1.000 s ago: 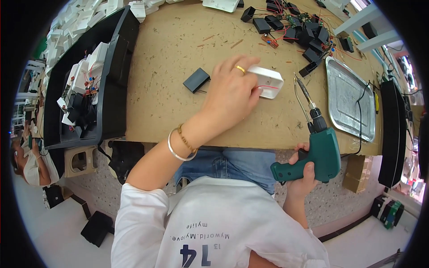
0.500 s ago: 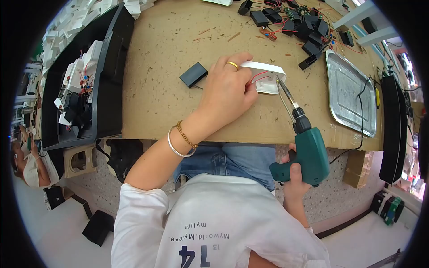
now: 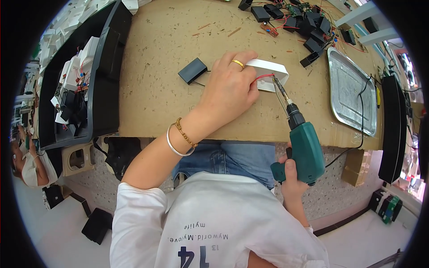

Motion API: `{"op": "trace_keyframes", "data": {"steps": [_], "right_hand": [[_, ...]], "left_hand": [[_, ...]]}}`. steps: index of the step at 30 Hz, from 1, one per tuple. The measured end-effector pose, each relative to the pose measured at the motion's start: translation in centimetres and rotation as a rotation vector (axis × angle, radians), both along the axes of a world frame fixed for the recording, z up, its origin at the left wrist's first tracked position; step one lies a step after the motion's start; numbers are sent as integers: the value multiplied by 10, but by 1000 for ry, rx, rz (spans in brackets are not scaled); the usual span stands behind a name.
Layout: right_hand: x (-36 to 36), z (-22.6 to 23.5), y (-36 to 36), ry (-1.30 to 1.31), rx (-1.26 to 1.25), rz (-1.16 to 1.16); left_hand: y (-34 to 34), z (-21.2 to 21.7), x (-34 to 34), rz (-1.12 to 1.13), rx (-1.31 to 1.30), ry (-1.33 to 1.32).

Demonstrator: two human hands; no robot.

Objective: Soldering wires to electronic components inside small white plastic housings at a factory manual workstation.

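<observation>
My left hand [image 3: 230, 87] is closed on a white plastic housing [image 3: 273, 67], which lies tilted on the table with its hollow side toward me. Red wires [image 3: 264, 76] run from under my fingers into the housing. In my right hand [image 3: 293, 181] is a green soldering gun [image 3: 307, 149], held by its grip with the thumb across it. The gun's metal tip and thin feed tube reach into the housing, at the end of the red wires. Left of my left hand sits a small black box [image 3: 192, 70] with a dark lead.
A black bin [image 3: 105, 80] with white housings and wired parts stands at the left. Black cases and circuit boards [image 3: 308, 27] are heaped at the far right. A metal tray [image 3: 353, 100] lies at the right, a black cable crossing it. Wood slivers dot the cardboard-covered table [image 3: 156, 111].
The soldering gun has shifted slightly left and its tip now meets the red wires. My left hand has moved a little right, and the housing has turned slightly.
</observation>
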State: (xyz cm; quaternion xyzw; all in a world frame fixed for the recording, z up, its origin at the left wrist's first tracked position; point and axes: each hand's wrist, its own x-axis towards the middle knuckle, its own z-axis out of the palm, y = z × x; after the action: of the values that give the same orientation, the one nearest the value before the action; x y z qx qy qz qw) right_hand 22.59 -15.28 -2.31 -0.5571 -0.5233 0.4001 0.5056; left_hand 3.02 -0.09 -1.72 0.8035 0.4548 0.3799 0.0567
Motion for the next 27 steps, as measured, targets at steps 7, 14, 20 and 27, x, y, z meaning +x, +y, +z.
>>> {"op": "trace_keyframes", "data": {"steps": [7,14,20,27], "right_hand": [[-1,-4,-2,-25,-20,-22],[-5,0,1,-124,-1,-107],[-8,4,4,-125,7,-125],[0,0,2,-216,14,-50]], "left_hand": [[0,-1,1,20,90,26],[0,-1,2,31,92,31],[-1,-1,1,28,88,32],[-1,-1,2,27,93,28]]}}
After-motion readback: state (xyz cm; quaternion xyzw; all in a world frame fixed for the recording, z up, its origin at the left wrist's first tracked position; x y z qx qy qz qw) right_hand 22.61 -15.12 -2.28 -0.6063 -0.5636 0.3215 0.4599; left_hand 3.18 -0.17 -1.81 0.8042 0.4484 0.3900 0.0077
